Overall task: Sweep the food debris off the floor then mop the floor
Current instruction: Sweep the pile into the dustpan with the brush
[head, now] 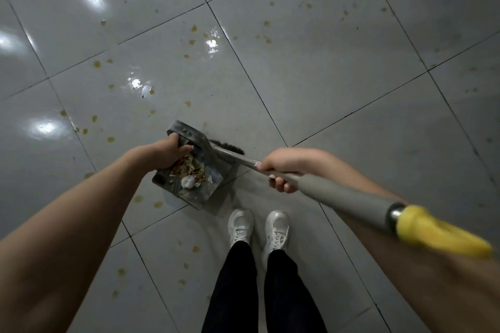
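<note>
Head view: dustpan (198,199) partly hides the broom (338,194).

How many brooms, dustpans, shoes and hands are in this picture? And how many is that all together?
Broom: 1
Dustpan: 1
Shoes: 2, left shoe and right shoe
Hands: 2, left hand and right hand
Total: 6
</note>
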The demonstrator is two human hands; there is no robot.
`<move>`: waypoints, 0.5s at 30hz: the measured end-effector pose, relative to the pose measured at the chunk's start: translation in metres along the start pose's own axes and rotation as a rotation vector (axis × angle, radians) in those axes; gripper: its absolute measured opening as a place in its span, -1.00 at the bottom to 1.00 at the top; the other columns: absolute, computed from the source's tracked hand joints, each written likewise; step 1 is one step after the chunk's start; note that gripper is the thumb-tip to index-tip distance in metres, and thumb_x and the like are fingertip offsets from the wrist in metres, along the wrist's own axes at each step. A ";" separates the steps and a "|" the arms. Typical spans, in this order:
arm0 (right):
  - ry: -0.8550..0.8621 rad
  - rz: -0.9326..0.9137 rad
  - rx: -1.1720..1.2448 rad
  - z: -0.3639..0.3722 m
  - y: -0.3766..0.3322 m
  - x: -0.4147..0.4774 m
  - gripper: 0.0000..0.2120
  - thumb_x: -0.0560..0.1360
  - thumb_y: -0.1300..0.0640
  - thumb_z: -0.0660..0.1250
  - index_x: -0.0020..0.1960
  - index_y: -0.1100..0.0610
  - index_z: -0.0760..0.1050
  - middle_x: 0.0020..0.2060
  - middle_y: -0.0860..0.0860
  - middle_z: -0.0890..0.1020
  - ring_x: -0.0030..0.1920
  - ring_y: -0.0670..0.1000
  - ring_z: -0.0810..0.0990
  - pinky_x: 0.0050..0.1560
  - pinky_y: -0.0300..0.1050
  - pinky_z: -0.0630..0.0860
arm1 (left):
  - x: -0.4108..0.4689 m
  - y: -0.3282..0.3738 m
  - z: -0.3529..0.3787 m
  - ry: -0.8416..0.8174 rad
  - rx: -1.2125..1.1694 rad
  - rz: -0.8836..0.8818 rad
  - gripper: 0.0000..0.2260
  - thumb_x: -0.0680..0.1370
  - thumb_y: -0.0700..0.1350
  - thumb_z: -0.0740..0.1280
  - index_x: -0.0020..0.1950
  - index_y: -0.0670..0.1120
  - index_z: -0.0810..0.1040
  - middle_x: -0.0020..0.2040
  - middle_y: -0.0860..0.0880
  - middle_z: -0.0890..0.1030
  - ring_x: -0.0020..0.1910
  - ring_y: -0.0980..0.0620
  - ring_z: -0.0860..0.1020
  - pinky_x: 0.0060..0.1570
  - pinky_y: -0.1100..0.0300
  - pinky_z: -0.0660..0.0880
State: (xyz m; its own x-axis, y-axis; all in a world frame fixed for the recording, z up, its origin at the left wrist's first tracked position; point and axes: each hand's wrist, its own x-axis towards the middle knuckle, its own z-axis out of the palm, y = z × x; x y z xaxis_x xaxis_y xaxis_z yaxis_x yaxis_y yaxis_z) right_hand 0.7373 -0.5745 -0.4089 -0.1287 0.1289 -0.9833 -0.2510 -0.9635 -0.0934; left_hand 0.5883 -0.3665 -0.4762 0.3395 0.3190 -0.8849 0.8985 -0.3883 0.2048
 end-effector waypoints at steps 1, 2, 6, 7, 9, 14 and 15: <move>-0.040 0.021 0.034 -0.007 0.000 -0.005 -0.77 0.64 0.07 0.04 -0.19 0.07 0.25 -0.68 -0.04 0.34 -0.76 -0.15 0.26 -0.69 -0.48 0.19 | 0.000 -0.001 0.001 0.000 0.021 0.003 -0.65 0.62 0.02 0.14 0.25 -0.23 0.29 0.10 -0.21 0.47 -0.03 -0.11 0.44 0.04 -0.01 0.42; -0.076 0.043 0.070 -0.016 -0.001 -0.011 -0.80 0.63 0.05 0.03 -0.15 0.04 0.25 -0.69 -0.05 0.33 -0.76 -0.16 0.25 -0.71 -0.47 0.17 | 0.000 -0.003 0.002 0.002 0.042 0.008 -0.65 0.62 0.01 0.14 0.27 -0.22 0.29 0.14 -0.22 0.47 0.00 -0.11 0.44 0.06 0.00 0.41; -0.143 0.085 0.265 -0.058 0.004 -0.039 -0.85 0.62 -0.02 0.06 -0.10 -0.02 0.29 -0.62 -0.07 0.32 -0.73 -0.18 0.26 -0.76 -0.43 0.15 | -0.005 -0.012 0.008 -0.003 0.094 0.027 -0.65 0.62 0.00 0.14 0.28 -0.22 0.28 0.19 -0.22 0.47 0.06 -0.15 0.46 0.10 0.02 0.38; -0.135 0.081 0.294 -0.065 0.005 -0.046 -0.85 0.61 -0.02 0.06 -0.10 -0.03 0.30 -0.61 -0.07 0.32 -0.73 -0.19 0.26 -0.75 -0.43 0.15 | -0.006 -0.014 0.009 -0.008 0.093 0.034 -0.66 0.62 -0.01 0.14 0.28 -0.21 0.29 0.18 -0.21 0.48 0.04 -0.13 0.46 0.10 0.02 0.39; -0.069 0.056 0.284 -0.071 0.008 -0.054 -0.87 0.62 -0.02 0.06 -0.07 -0.06 0.33 -0.61 -0.07 0.32 -0.73 -0.19 0.26 -0.75 -0.43 0.17 | -0.008 -0.016 0.011 -0.021 0.098 0.063 -0.71 0.62 -0.04 0.16 0.24 -0.21 0.32 0.12 -0.20 0.51 -0.01 -0.11 0.47 0.09 0.02 0.41; 0.139 -0.034 0.144 -0.033 0.008 -0.034 -0.79 0.64 0.05 0.03 -0.14 0.09 0.26 -0.48 0.00 0.28 -0.77 -0.15 0.24 -0.69 -0.49 0.20 | -0.010 -0.015 0.017 -0.038 0.093 0.102 -0.73 0.61 -0.06 0.17 0.22 -0.21 0.33 0.10 -0.23 0.51 -0.08 -0.07 0.44 0.10 -0.01 0.43; 0.141 -0.027 0.169 -0.023 0.007 -0.028 -0.73 0.64 0.06 0.03 -0.21 0.11 0.24 -0.46 0.00 0.27 -0.78 -0.15 0.25 -0.68 -0.49 0.20 | -0.010 -0.014 0.018 -0.038 0.098 0.107 -0.72 0.61 -0.06 0.17 0.23 -0.21 0.32 0.12 -0.23 0.51 -0.08 -0.07 0.44 0.10 -0.01 0.42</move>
State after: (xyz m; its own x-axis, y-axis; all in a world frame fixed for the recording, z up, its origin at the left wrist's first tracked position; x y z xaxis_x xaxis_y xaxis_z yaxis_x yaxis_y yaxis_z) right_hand 0.7611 -0.5901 -0.3858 0.0126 0.1090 -0.9940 -0.4115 -0.9054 -0.1045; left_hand 0.5676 -0.3800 -0.4776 0.4191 0.2389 -0.8760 0.8259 -0.5011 0.2584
